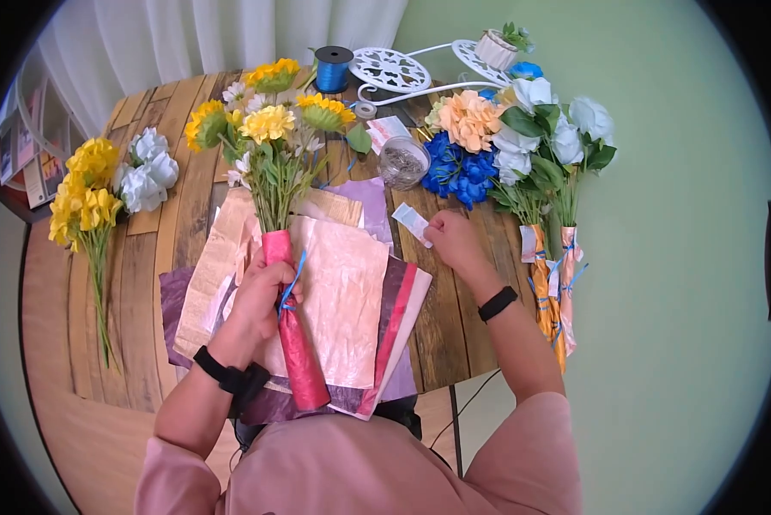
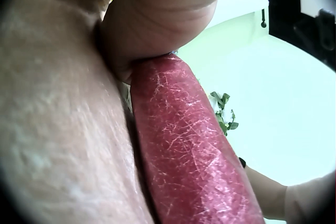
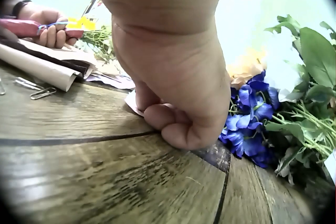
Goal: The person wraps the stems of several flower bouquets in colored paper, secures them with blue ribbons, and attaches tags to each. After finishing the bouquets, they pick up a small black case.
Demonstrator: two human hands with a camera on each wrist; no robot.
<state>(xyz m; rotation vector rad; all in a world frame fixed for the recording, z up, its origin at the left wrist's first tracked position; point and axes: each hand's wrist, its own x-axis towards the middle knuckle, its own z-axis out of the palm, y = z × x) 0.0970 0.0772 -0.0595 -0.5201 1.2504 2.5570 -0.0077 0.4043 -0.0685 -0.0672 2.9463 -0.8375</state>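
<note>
My left hand (image 1: 261,296) grips a bouquet by its red paper wrap (image 1: 304,360), tied with blue ribbon (image 1: 293,283); yellow flowers (image 1: 268,124) and green stems rise from the top. In the left wrist view the red wrap (image 2: 184,145) runs down from under the fingers (image 2: 163,19). On the right, my right hand (image 1: 458,243) pinches the corner of a small pale printed slip (image 1: 411,221) at the table. The right wrist view shows that hand (image 3: 176,87) with fingers curled at the wood, the slip (image 3: 133,101) mostly hidden behind them.
Layered wrapping sheets (image 1: 338,300) lie under the bouquet. Yellow flowers (image 1: 89,193) and white ones (image 1: 148,176) are at left. Beyond the slip stand a clear jar (image 1: 402,163), a blue ribbon spool (image 1: 332,70) and a white metal stand (image 1: 391,70). Wrapped bouquets (image 1: 553,292) lie at right; paper clips (image 3: 43,94) are nearby.
</note>
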